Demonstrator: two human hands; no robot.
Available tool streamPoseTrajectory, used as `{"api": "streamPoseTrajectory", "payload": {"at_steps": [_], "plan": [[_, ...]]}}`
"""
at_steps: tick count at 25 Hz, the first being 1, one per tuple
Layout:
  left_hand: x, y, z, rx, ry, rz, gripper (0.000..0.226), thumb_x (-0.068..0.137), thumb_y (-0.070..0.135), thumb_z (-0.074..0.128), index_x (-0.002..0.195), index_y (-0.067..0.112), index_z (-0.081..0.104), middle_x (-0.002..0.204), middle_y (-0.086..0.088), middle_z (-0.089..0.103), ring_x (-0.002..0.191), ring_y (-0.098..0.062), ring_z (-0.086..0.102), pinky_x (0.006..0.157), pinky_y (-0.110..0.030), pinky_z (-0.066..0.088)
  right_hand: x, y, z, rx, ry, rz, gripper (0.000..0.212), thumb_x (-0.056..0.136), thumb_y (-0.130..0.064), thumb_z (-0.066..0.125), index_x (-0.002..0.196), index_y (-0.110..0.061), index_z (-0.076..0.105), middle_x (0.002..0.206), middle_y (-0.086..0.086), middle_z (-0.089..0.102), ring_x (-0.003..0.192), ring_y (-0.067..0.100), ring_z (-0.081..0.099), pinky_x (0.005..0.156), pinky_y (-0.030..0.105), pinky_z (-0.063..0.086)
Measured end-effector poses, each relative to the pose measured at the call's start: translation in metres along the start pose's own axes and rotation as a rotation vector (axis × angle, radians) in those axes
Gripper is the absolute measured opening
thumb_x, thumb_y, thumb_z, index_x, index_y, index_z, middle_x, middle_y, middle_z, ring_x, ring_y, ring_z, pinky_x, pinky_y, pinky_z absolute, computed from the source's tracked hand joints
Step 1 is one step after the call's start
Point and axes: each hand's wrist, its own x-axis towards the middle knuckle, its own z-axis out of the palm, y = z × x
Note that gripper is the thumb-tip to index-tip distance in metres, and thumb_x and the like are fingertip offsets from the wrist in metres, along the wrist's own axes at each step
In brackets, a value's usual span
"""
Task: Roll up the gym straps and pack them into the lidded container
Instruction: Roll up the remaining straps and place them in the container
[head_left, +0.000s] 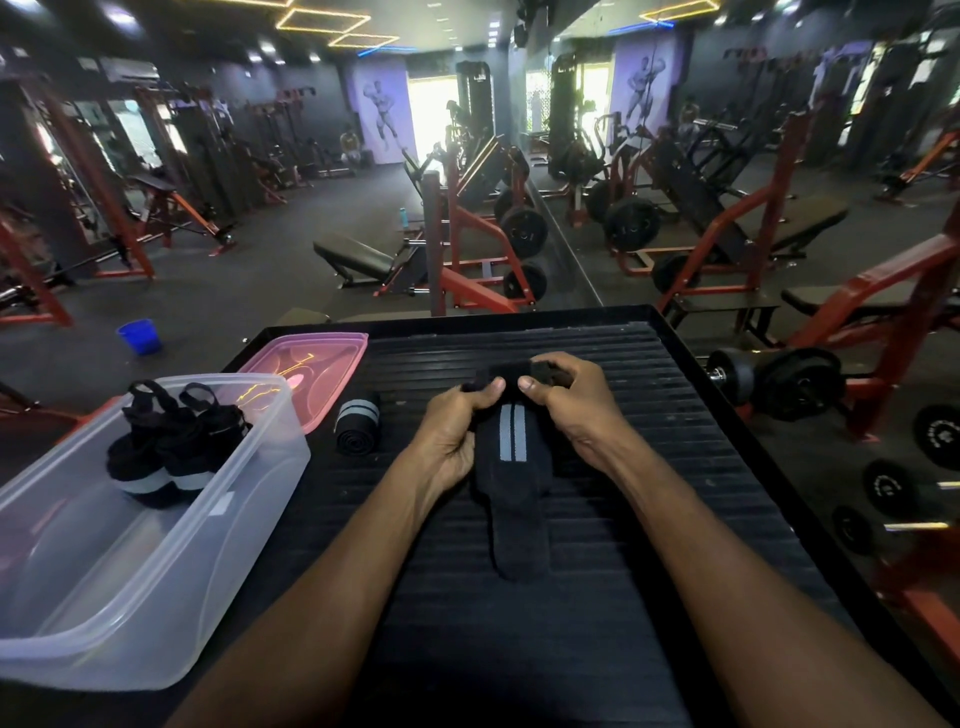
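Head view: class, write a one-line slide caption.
Both hands roll a strap; two rolls sit in the tub.

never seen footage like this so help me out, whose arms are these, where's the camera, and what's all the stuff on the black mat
There is no machine here. It is one picture from a camera worn on a person's head, looking forward and down at their own arms in a gym. The left hand and right hand grip the far end of a black strap with grey stripes; its near end lies flat on the ribbed black mat. Left of the hands lies one rolled strap. Further left stands a clear plastic container with rolled straps inside. Its pink lid lies behind it, off the container.
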Motion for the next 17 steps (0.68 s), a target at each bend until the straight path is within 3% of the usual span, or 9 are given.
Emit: {"api": "streamPoseTrajectory", "payload": {"at_steps": [3, 5, 7, 9, 11, 13, 17], "plan": [[0.001, 0.001, -0.002, -0.004, -0.005, -0.065, 0.05, 0.083, 0.031, 0.077, 0.12, -0.002, 0.067, 0.115, -0.025, 0.071, 0.106, -0.037, 0.07, 0.084, -0.045, 0.062, -0.002, -0.002, 0.002, -0.019, -0.036, -0.072, 0.034, 0.079, 0.011, 0.073, 0.097, -0.018, 0.073, 0.099, -0.001, 0.072, 0.097, 0.013, 0.067, 0.09, 0.028, 0.056], [0.003, 0.002, -0.004, -0.026, 0.038, -0.04, 0.048, 0.082, 0.025, 0.079, 0.118, -0.004, 0.067, 0.114, -0.026, 0.071, 0.103, -0.038, 0.072, 0.084, -0.047, 0.061, -0.001, -0.002, 0.005, 0.0, -0.04, -0.056, 0.04, 0.076, 0.014, 0.073, 0.095, -0.022, 0.074, 0.102, 0.0, 0.072, 0.1, 0.016, 0.068, 0.093, 0.033, 0.057], [0.002, 0.003, -0.003, -0.041, 0.081, 0.006, 0.032, 0.087, 0.013, 0.075, 0.112, -0.005, 0.067, 0.105, -0.025, 0.074, 0.09, -0.035, 0.075, 0.076, -0.046, 0.063, 0.0, -0.004, 0.006, 0.062, -0.049, 0.006, 0.032, 0.079, 0.002, 0.076, 0.098, -0.024, 0.074, 0.105, 0.001, 0.073, 0.103, 0.019, 0.069, 0.094, 0.037, 0.057], [0.004, 0.002, -0.002, -0.013, 0.087, 0.057, 0.019, 0.09, 0.005, 0.07, 0.108, -0.003, 0.069, 0.099, -0.022, 0.075, 0.084, -0.031, 0.075, 0.069, -0.042, 0.064, 0.0, -0.004, 0.006, 0.063, -0.093, 0.094, 0.019, 0.087, -0.026, 0.076, 0.105, -0.021, 0.07, 0.111, 0.002, 0.072, 0.107, 0.019, 0.068, 0.096, 0.039, 0.055], [0.005, -0.002, -0.001, 0.055, 0.087, 0.112, 0.009, 0.092, -0.001, 0.066, 0.097, 0.004, 0.071, 0.093, -0.017, 0.076, 0.087, -0.03, 0.074, 0.076, -0.041, 0.062, -0.002, -0.004, 0.007, -0.063, -0.144, 0.139, 0.032, 0.096, -0.043, 0.063, 0.111, -0.015, 0.061, 0.111, 0.002, 0.068, 0.104, 0.015, 0.064, 0.088, 0.033, 0.053], [0.007, -0.006, 0.0, 0.133, 0.08, 0.162, 0.017, 0.092, -0.004, 0.063, 0.092, 0.009, 0.072, 0.092, -0.013, 0.076, 0.092, -0.029, 0.072, 0.085, -0.042, 0.059, -0.005, -0.003, 0.011, -0.168, -0.129, 0.125, 0.035, 0.101, -0.044, 0.053, 0.118, -0.013, 0.051, 0.109, -0.001, 0.062, 0.099, 0.011, 0.059, 0.075, 0.026, 0.047], [0.008, -0.011, 0.001, 0.273, 0.079, 0.253, 0.023, 0.096, -0.004, 0.056, 0.098, 0.012, 0.072, 0.091, -0.007, 0.075, 0.085, -0.018, 0.072, 0.074, -0.029, 0.059, -0.008, 0.0, 0.013, -0.134, -0.132, 0.148, 0.034, 0.104, -0.036, 0.05, 0.124, -0.01, 0.042, 0.106, -0.001, 0.058, 0.091, 0.006, 0.057, 0.067, 0.021, 0.043]]}}
